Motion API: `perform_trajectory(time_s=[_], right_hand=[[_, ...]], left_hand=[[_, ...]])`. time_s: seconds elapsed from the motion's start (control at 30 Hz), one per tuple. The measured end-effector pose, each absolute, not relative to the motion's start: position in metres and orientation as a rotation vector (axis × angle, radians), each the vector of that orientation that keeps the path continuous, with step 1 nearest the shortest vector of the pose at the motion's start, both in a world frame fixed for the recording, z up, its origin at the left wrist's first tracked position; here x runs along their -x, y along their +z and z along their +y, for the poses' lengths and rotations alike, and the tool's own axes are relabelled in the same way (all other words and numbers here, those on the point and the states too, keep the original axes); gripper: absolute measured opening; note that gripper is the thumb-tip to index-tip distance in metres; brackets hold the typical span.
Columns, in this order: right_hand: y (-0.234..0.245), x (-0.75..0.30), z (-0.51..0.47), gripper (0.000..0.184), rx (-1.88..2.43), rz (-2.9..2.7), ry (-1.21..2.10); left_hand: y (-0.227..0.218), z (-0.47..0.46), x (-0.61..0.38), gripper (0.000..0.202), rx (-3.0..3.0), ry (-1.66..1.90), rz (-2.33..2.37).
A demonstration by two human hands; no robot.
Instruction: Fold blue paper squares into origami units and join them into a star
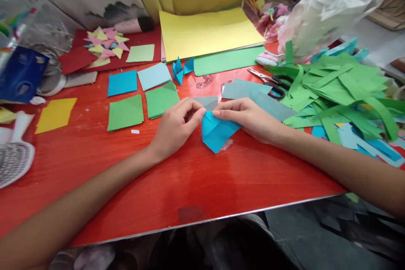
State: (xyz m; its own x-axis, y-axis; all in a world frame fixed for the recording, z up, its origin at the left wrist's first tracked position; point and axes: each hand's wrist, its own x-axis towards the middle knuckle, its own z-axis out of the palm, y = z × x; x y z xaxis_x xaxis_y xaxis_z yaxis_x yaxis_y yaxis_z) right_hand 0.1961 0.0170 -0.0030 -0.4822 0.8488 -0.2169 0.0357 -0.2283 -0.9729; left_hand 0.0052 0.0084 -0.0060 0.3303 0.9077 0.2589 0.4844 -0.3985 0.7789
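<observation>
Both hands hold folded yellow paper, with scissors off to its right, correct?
The folded paper is blue, not yellow, in the head view; the left hand and right hand do hold it, with the scissors off to its right.

Left forearm (110,194) and right forearm (329,160), both bare, converge from opposite sides, with left hand (177,126) and right hand (248,118) close together, each pinching between thumb and fingers.
</observation>
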Motion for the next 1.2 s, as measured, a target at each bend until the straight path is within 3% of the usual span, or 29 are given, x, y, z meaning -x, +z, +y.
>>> perform_trajectory(time_s=[0.17, 0.67, 1.03, 1.2], right_hand=[[-0.0001, -0.1969, 0.0158, 0.024, 1.089, -1.415, 1.901], [-0.0019, -0.1981, 0.0159, 0.023, 1.123, -1.490, 1.857], [0.0019, -0.1975, 0.0144, 0.037, 1.090, -1.803, 1.608], [-0.0031, -0.1960, 0.0127, 0.033, 1.008, -1.830, 1.460]], left_hand=[[-0.0048, 0.0068, -0.0062, 0.016, -2.146, 0.959, 1.211], [-0.0066, 0.0102, -0.0048, 0.019, -2.046, 0.882, 1.182], [-0.0058, 0.0107, -0.0044, 0.020, -2.016, 0.893, 1.109], [-0.0035, 0.0090, -0.0051, 0.018, -1.917, 0.976, 1.110]])
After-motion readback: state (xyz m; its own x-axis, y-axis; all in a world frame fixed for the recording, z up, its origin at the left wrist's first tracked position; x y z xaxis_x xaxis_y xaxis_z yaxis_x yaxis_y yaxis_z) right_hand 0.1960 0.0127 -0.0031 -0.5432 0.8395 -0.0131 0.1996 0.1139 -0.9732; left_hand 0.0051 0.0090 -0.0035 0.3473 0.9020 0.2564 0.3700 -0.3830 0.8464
